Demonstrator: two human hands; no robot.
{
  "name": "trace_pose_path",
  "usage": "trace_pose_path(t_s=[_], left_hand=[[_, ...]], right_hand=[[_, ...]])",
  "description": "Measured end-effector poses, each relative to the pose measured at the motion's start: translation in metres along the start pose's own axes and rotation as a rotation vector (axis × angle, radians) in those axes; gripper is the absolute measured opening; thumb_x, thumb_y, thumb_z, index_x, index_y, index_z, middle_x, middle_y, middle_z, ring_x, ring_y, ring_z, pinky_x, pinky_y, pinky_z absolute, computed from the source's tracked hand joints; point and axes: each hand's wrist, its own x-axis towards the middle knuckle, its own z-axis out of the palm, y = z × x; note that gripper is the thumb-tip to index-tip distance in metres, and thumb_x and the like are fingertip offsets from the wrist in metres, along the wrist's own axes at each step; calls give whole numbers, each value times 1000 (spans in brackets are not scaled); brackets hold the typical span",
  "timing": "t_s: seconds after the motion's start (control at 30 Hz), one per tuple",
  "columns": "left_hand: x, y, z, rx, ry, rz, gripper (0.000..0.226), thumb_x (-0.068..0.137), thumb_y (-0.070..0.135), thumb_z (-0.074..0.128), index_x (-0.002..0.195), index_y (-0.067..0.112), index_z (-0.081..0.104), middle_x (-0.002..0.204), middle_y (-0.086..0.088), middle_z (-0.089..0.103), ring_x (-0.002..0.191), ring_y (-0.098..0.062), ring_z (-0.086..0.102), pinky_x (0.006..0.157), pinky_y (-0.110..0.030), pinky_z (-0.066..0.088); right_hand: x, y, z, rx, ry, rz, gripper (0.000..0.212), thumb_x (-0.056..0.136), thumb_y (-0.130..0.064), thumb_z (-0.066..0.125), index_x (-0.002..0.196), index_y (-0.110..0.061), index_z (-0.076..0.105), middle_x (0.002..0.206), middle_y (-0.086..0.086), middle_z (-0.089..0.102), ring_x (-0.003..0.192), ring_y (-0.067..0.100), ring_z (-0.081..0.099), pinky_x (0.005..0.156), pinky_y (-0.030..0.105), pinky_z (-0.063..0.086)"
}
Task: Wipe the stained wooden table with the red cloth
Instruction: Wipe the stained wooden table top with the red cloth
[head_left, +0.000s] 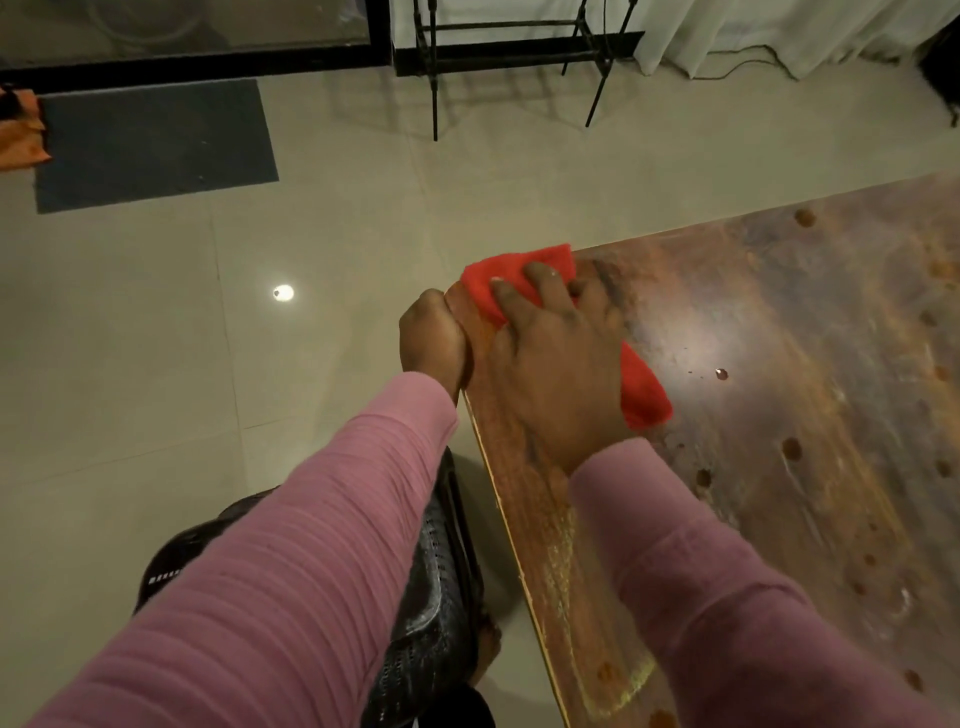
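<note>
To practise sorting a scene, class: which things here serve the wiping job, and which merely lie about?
Job: red cloth; right hand pressing it; wooden table; brown stains; left hand gripping the edge.
Lying about: dark floor mat; orange cloth; black metal stand.

On stained wooden table (779, 332), red cloth (501, 280)

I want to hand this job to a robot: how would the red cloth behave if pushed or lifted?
Probably floppy: the red cloth folds and bunches under the right hand. Likely light and grippy: its fuzzy-looking surface should drag on the wooden table, not slide.
</note>
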Motion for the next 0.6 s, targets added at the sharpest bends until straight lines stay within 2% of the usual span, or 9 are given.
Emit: trace_pose_path(t_s=[0.07, 0.1, 0.17, 0.23, 0.27, 0.33, 0.43, 0.53, 0.6], left_hand=[[-1, 2, -2, -63, -61, -41, 31, 89, 22, 31, 85, 8, 59, 101, -18, 62, 89, -28, 55, 92, -46, 49], [-1, 2, -3, -73, -83, -52, 31, 83, 26, 29, 77, 13, 56, 94, -14, 61, 86, -27, 53, 87, -44, 48], [-1, 1, -5, -40, -130, -22, 27, 80, 28, 27, 69, 18, 49, 80, -6, 55, 79, -26, 50, 74, -36, 43], [0, 0, -7, -37, -155, 14, 27, 81, 29, 26, 68, 20, 47, 74, -1, 50, 74, -22, 48, 70, -31, 40], [0, 0, -7, -60, -163, 9, 29, 85, 27, 27, 69, 19, 49, 74, -1, 50, 73, -22, 48, 69, -30, 40], [3, -2, -5, -131, -169, -38, 33, 93, 23, 29, 71, 18, 53, 77, -3, 55, 75, -23, 51, 70, -32, 41], [2, 1, -8, -280, -244, -162, 28, 93, 24, 38, 73, 19, 58, 76, -5, 59, 79, -25, 53, 74, -35, 43], [-1, 0, -17, -445, -418, -236, 28, 95, 28, 43, 101, 12, 65, 98, -12, 67, 93, -29, 61, 89, -41, 49], [0, -6, -24, -388, -485, -269, 34, 96, 27, 37, 111, 11, 63, 101, -12, 67, 94, -29, 62, 84, -42, 53]], right_hand=[[-7, -2, 0, -21, -19, -84, 62, 86, -47, 11, 137, -34, 45, 146, -1, 40, 123, 33, 36, 101, 46, 29], [-5, 3, 0, -27, -28, -91, 59, 87, -45, 15, 138, -34, 44, 146, 0, 39, 125, 33, 36, 102, 47, 30], [6, 18, 0, -45, -10, -15, 50, 92, -38, 29, 139, -31, 44, 147, 2, 39, 126, 34, 36, 104, 48, 32], [20, 30, -3, -9, 31, 150, 46, 93, -31, 38, 138, -26, 46, 146, 4, 40, 123, 37, 37, 100, 48, 36], [25, 32, -5, 14, 42, 212, 45, 93, -29, 40, 137, -24, 48, 145, 4, 40, 122, 37, 37, 98, 47, 36], [30, 25, -7, 35, 45, 224, 44, 94, -27, 40, 136, -22, 49, 144, 6, 41, 122, 38, 36, 98, 48, 37], [24, -8, -6, 51, 20, 42, 44, 93, -31, 36, 134, -24, 50, 143, 4, 43, 121, 36, 38, 99, 46, 36], [5, -35, 0, 16, -36, -173, 43, 93, -32, 37, 135, -28, 47, 145, 1, 39, 118, 30, 38, 98, 42, 37], [1, -28, -1, 24, -45, -193, 43, 94, -33, 38, 136, -30, 46, 147, -1, 38, 118, 28, 37, 98, 41, 37]])
